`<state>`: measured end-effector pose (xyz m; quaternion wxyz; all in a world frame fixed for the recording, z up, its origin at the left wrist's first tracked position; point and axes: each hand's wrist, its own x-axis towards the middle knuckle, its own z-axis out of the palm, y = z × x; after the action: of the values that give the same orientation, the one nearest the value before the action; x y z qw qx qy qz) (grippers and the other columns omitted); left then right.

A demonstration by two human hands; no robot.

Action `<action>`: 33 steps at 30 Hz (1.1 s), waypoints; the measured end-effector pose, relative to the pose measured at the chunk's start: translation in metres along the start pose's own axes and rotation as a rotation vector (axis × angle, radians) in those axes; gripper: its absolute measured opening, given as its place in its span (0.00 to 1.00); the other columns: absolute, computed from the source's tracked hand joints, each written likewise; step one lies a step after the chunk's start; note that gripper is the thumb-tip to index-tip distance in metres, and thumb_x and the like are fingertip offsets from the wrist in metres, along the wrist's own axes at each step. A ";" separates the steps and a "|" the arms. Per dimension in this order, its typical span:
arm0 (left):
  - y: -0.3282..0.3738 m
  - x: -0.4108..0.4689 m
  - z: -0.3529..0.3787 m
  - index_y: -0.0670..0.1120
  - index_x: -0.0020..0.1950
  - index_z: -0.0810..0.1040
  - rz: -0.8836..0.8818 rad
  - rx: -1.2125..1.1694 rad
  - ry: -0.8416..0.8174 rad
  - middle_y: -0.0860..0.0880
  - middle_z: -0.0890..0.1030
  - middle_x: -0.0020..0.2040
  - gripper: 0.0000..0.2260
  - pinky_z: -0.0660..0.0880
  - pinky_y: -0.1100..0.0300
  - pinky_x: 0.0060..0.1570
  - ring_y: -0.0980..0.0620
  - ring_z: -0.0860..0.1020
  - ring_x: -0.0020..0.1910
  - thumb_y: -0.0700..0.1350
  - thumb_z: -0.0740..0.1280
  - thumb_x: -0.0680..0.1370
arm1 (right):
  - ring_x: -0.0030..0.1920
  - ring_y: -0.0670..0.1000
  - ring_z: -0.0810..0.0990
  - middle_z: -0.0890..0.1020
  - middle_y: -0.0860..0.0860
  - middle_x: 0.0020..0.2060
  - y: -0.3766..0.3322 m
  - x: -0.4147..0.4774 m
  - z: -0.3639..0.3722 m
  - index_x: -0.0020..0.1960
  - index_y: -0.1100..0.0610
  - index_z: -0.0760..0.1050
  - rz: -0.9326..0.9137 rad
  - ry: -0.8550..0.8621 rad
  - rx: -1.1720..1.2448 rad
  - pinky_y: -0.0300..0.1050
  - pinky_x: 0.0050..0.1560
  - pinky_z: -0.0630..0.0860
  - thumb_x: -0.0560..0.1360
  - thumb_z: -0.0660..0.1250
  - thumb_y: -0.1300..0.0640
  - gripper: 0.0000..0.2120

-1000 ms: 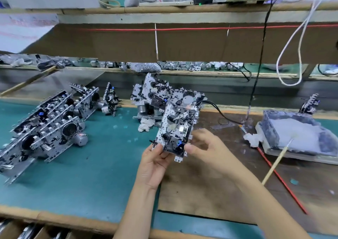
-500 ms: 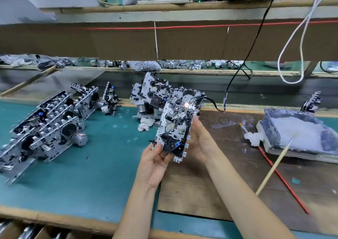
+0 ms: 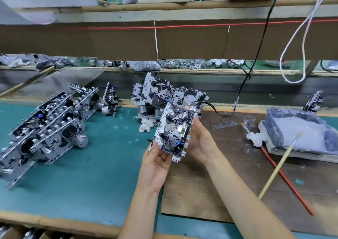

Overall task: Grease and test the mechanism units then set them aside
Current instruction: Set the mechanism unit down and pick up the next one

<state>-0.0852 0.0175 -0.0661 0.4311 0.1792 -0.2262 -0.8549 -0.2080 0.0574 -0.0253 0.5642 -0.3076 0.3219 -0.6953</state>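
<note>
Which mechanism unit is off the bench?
The mechanism unit held between left hand and right hand; the left row and rear pile rest on the bench.

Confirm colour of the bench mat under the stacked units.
Teal-green bench mat, seen best in the head view.

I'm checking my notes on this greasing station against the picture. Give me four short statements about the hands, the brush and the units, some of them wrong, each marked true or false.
1. The left hand and the right hand both hold one mechanism unit above the bench. True.
2. The brush is in the right hand. False: no hand touches it, and its tip rests on the grease tray.
3. A row of units stands on the green mat at the left. True.
4. The grease tray sits left of the hands. False: it is at their right.
</note>
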 end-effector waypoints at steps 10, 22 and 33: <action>0.002 -0.002 0.001 0.43 0.44 0.82 0.040 -0.020 0.073 0.48 0.84 0.37 0.08 0.79 0.62 0.31 0.55 0.82 0.32 0.44 0.70 0.68 | 0.55 0.49 0.80 0.83 0.50 0.53 -0.003 0.006 0.000 0.56 0.53 0.79 -0.018 -0.083 -0.227 0.42 0.53 0.77 0.58 0.70 0.31 0.35; 0.048 -0.009 -0.030 0.44 0.48 0.81 0.073 0.206 -0.012 0.48 0.85 0.41 0.11 0.78 0.64 0.30 0.55 0.82 0.33 0.44 0.66 0.69 | 0.33 0.50 0.75 0.76 0.58 0.39 -0.010 0.025 0.022 0.44 0.62 0.77 -0.008 0.455 -0.466 0.39 0.33 0.74 0.74 0.67 0.54 0.10; 0.059 -0.022 -0.042 0.41 0.51 0.77 0.056 0.365 -0.031 0.47 0.85 0.39 0.11 0.79 0.62 0.30 0.53 0.82 0.32 0.43 0.62 0.71 | 0.18 0.39 0.66 0.72 0.50 0.26 -0.007 0.018 0.027 0.33 0.61 0.75 -0.075 0.583 -0.527 0.32 0.23 0.65 0.73 0.68 0.61 0.11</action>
<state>-0.0133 -0.0047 -0.0666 0.4116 0.2347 -0.3892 -0.7900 -0.1937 0.0378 -0.0023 0.3249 -0.2434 0.6245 -0.6673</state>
